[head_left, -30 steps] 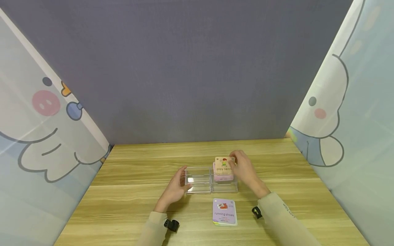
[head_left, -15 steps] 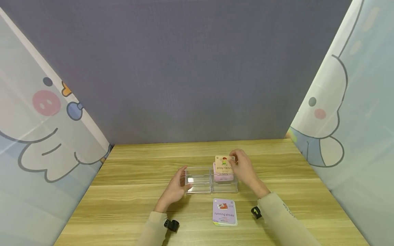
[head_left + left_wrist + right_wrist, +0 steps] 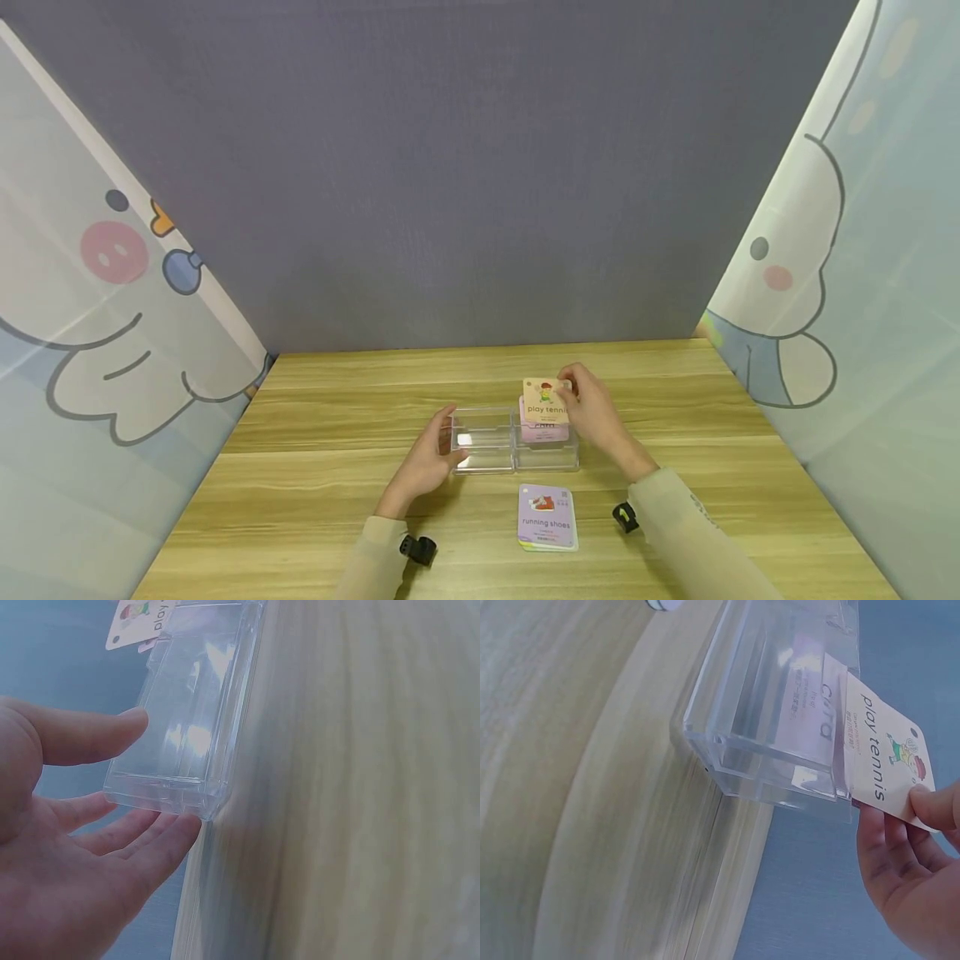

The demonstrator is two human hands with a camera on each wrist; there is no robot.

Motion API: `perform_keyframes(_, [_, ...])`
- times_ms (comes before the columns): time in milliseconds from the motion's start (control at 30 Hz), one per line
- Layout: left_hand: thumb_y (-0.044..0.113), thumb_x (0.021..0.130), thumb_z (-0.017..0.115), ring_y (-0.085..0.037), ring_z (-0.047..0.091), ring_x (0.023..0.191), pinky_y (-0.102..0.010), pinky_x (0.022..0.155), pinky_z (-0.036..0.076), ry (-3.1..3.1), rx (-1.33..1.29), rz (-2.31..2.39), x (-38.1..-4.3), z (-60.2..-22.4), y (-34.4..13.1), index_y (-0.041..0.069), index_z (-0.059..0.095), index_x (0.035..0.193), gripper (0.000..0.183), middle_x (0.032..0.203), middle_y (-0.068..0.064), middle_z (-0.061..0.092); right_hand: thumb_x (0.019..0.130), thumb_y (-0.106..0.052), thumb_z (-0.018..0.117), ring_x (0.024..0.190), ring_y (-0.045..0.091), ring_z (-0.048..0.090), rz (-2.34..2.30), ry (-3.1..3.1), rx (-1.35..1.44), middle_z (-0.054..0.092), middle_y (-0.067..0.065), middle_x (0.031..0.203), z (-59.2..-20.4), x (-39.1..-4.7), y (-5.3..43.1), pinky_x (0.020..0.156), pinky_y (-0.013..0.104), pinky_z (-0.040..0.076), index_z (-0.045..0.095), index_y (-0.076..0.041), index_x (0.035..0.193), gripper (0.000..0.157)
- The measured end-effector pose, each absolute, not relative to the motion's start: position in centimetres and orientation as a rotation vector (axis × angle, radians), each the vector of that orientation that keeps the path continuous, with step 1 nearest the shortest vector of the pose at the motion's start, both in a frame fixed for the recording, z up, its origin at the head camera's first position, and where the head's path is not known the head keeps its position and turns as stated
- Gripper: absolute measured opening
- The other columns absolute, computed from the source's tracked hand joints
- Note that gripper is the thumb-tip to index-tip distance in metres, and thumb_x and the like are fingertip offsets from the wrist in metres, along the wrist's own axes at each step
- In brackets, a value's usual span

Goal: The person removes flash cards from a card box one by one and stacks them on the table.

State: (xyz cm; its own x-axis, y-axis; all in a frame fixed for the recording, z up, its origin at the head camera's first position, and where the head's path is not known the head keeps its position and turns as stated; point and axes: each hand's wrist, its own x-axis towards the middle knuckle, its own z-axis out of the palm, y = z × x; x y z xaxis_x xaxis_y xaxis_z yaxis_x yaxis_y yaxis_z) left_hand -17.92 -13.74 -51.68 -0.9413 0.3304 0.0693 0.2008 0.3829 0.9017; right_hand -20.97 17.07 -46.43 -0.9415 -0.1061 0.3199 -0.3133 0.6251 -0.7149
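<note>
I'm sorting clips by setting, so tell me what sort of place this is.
Probably a small screened-off tabletop workspace: a wood-grain table meets a plain dark backdrop, with cartoon-printed panels on both sides.

A plain grey-blue wall [image 3: 480, 183] is rising along the far edge of a wooden table [image 3: 322, 383] with streaky grain. Pale blue panels are flanking it: the left panel [image 3: 45, 467] is showing a pink-snouted cartoon figure [image 3: 82, 392], the right panel [image 3: 907, 217] a pink-cheeked one.
</note>
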Motion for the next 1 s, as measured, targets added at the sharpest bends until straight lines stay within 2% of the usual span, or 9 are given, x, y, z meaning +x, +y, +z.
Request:
perform_keyframes(133, [0.007, 0.097, 0.068, -0.049, 0.037, 0.14, -0.062, 0.114, 0.035, 2.508, 0.483, 1.596, -17.8, -51.5, -13.8, 0.001, 0.021, 0.16, 0.079, 0.151, -0.028, 0.039, 0.1, 0.0, 0.061, 0.086, 0.022, 0.055, 1.231, -2.612, 0.351, 0.059, 0.008, 0.097, -46.4, -21.0, 17.1, 0.073, 0.036, 0.05, 0.057, -0.003, 0.115, 0.016])
perform_keyframes(533, [0.006, 0.098, 0.067, -0.049, 0.036, 0.141, -0.061, 0.114, 0.035, 2.498, 0.481, 1.608, -17.8, -51.4, -13.7, 0.001, 0.02, 0.16, 0.079, 0.152, -0.029, 0.037, 0.101, -0.002, 0.061, 0.084, 0.02, 0.053, 1.277, -2.588, 0.357, 0.056, 0.006, 0.093, -46.0, -20.9, 17.0, 0.067, 0.029, 0.05, 0.057, -0.006, 0.113, 0.013])
perform_keyframes(1000, [0.007, 0.098, 0.068, -0.051, 0.037, 0.14, -0.063, 0.113, 0.036, 2.505, 0.484, 1.604, -17.6, -51.4, -13.6, 0.001, 0.021, 0.16, 0.078, 0.151, -0.03, 0.038, 0.099, 0.0, 0.062, 0.082, 0.019, 0.056, 1.355, -2.554, 0.381, 0.059, 0.007, 0.092, -45.3, -20.2, 17.1, 0.064, 0.026, 0.052, 0.058, -0.005, 0.11, 0.013])
